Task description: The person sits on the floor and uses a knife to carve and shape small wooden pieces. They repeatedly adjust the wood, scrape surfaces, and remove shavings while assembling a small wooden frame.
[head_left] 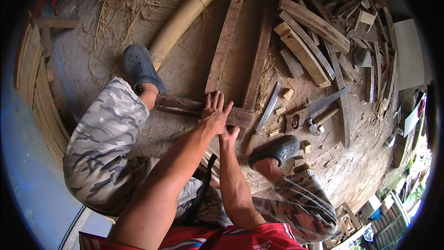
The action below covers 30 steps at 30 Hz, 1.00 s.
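A short, dark, weathered wooden board (180,105) lies crosswise in front of me. It meets the near end of a long upright-lying plank (226,41), and a second long plank (261,51) runs beside it to the right. My left hand (215,110) presses flat on the short board where it meets the first plank, fingers stretched and spread. Just below it, my right hand (229,133) is closed against the board's near edge; its fingers are mostly hidden beneath the board and my left hand.
A bamboo pole (189,16) lies beyond my left clog (141,67). Right of the planks are a machete (268,111), a handsaw (319,106), a hammer (321,121) and stacked timber offcuts (303,53). My right clog (277,150) stands near the machete's handle.
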Motion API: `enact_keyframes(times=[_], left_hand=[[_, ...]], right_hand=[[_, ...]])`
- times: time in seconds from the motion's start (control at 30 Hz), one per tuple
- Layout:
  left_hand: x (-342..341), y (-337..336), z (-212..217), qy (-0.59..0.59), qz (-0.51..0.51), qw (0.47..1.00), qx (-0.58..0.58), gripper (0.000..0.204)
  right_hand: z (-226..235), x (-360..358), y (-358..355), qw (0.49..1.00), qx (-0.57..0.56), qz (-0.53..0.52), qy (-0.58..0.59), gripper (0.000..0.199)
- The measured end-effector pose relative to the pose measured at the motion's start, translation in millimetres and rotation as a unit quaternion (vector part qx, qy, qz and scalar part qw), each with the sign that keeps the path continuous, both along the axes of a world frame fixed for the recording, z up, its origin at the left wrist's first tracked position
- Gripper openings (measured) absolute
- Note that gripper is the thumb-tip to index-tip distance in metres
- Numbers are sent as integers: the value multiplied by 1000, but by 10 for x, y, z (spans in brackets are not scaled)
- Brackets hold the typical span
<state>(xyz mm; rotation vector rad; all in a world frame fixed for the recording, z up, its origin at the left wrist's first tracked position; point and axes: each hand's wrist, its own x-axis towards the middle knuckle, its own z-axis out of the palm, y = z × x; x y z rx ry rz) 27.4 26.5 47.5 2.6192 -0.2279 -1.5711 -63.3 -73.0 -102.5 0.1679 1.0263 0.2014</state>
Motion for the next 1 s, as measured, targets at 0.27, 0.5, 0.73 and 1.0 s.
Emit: enact_keyframes(times=[0.27,0.5,0.73,1.0], left_hand=[[4,-3,-33,0,-3,1000,5,114],[-42,5,-58,-23,-4,1000,-2,116],[-164,2,-133,-96,-28,995,11,114],[-443,124,-433,-297,14,950,-99,108]], right_hand=[[-148,-219,0,999,-42,19,-22,43],[-170,-918,-10,991,-3,-111,-79,12],[247,-827,-361,937,-51,340,56,19],[443,-291,-966,477,-356,802,-56,21]])
